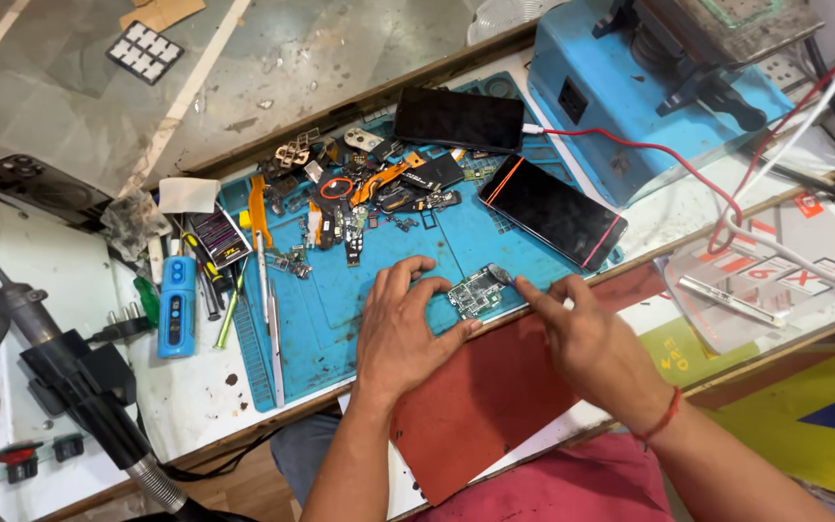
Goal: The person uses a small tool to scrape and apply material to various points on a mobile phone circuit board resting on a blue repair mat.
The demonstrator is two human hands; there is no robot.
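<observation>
My left hand (pixel 400 333) pins the small green circuit board (pixel 475 291) at the near edge of the blue rubber work mat (pixel 340 290), fingers curled around it, steadying it while my right hand (pixel 587 333) pinches a thin tool against its corner.

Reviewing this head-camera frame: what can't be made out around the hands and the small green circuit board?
- Small green circuit board: components too small to tell; the left hand covers its near-left edge.
- Right hand: a thin pale tool shows at the fingers, mostly hidden by them, and whether its tip touches the board is unclear.
- Heap of small black and orange parts: too small to identify.
- Blue machine: cut off by the top edge.
</observation>
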